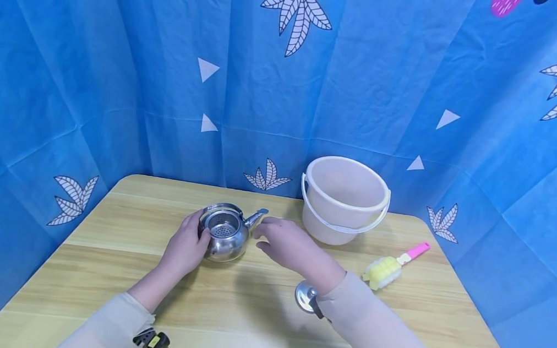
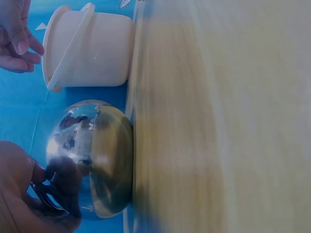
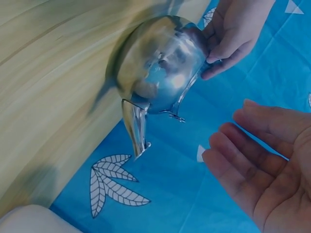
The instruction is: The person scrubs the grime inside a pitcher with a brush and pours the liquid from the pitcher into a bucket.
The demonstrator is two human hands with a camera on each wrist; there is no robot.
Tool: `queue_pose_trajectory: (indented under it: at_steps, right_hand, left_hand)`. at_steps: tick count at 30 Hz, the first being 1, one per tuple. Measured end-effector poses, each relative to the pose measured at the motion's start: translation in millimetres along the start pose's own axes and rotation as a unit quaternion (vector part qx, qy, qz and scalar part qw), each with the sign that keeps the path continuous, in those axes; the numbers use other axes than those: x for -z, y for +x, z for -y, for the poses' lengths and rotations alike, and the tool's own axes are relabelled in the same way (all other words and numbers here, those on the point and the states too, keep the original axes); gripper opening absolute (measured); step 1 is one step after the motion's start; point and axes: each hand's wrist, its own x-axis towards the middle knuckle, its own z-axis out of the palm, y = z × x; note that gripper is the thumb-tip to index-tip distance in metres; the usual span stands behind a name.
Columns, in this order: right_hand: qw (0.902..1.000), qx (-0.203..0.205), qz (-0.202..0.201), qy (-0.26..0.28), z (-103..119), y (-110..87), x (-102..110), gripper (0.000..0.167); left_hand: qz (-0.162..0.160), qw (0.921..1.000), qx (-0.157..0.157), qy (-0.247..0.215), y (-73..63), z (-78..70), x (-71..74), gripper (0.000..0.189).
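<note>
A shiny steel teapot [image 1: 224,248] with its top uncovered stands on the table, a perforated strainer [image 1: 223,230] visible inside its mouth. My left hand [image 1: 188,243] grips it at the left side, fingers and thumb around the folded-down handle by the rim. The spout [image 1: 256,217] points right and away from me. Just beyond the spout, my right hand [image 1: 288,244] hovers apart from the pot; in the right wrist view its fingers [image 3: 238,179] are loosely bent around nothing. Below my right forearm lies the small round steel lid [image 1: 303,296], partly covered by the sleeve.
At the back right stands a white bucket [image 1: 320,205], its handle hanging down in front. A brush with a yellow and white sponge head [image 1: 382,272] and pink handle [image 1: 419,250] lies on the right of the wooden table [image 1: 225,324]. Blue curtain [image 1: 178,66] surrounds the table's back and sides.
</note>
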Motion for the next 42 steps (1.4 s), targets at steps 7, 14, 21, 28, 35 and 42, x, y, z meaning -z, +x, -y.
queue_pose_trajectory:
  at_steps: [7,14,21,28,35,42]
  right_hand:
    - [1.0000,0.007,0.000,0.000,4,5.1,-1,0.016]
    - [0.9997,0.025,-0.004,0.003,6,11.3,-5,0.016]
    - [0.9995,0.031,0.006,0.009,9,18.0,-9,0.013]
    - [0.9994,0.032,0.010,0.001,11,22.2,-11,0.011]
    - [0.9995,0.028,0.013,0.002,11,27.3,-17,0.015]
    - [0.9992,0.037,0.012,0.002,10,31.9,-23,0.015]
  left_hand:
    - [-0.001,1.0000,0.000,0.002,0.2,0.4,-0.1,0.059]
    - [0.000,1.0000,-0.004,-0.001,1.1,1.0,-0.4,0.059]
    - [0.003,1.0000,-0.002,-0.001,1.7,1.8,-0.7,0.059]
    - [-0.001,1.0000,-0.006,0.000,0.7,1.2,0.2,0.058]
    - [-0.003,1.0000,-0.009,0.000,0.4,1.0,0.2,0.058]
    - [-0.002,1.0000,-0.008,0.000,0.4,0.6,0.3,0.058]
